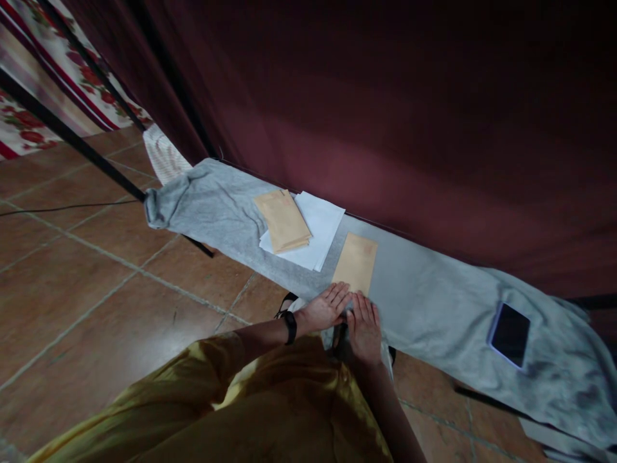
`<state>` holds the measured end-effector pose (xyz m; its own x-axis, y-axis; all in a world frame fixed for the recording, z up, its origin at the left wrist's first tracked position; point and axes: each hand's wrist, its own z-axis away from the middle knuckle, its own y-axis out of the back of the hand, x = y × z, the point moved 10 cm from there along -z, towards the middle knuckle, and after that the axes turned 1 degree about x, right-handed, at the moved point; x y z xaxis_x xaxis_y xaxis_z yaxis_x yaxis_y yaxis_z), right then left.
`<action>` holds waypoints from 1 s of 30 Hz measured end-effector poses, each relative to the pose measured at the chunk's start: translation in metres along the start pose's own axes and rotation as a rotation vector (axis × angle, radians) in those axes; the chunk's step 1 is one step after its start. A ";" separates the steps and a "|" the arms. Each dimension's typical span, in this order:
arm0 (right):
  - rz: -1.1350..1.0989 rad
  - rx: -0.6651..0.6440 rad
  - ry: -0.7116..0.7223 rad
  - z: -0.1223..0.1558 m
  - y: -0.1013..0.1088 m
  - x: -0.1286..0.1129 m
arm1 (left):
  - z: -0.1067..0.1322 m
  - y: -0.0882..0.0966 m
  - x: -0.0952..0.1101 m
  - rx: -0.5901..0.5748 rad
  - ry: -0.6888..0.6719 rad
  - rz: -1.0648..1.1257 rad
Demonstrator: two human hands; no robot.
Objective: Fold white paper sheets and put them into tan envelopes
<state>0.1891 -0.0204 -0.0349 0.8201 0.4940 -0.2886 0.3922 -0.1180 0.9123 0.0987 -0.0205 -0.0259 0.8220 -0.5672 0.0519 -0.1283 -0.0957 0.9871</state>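
A single tan envelope [357, 262] lies flat on a long table covered in grey cloth [434, 302]. My left hand [326, 307], with a black band on its wrist, rests flat with fingers stretched out, touching the envelope's near edge. Close beside it, my right hand [365, 326] lies flat on the cloth, fingers extended toward the same near edge. Neither hand holds anything. Further left on the cloth sits a stack of tan envelopes [283, 220] on top of white paper sheets [318, 228].
A dark phone [509, 334] lies on the cloth at the right. A dark red curtain [385, 128] hangs right behind the table. Brown floor tiles [96, 283] spread to the left, with a black stand leg [72, 138] and a flowered fabric [29, 122] at far left.
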 end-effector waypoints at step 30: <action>0.022 0.100 -0.042 -0.005 0.014 -0.007 | 0.025 0.002 -0.030 0.071 0.131 -0.038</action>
<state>0.1863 -0.0215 -0.0189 0.8447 0.4544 -0.2830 0.4123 -0.2149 0.8854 0.0597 -0.0242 -0.0290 0.8918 -0.4507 0.0391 -0.1312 -0.1748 0.9758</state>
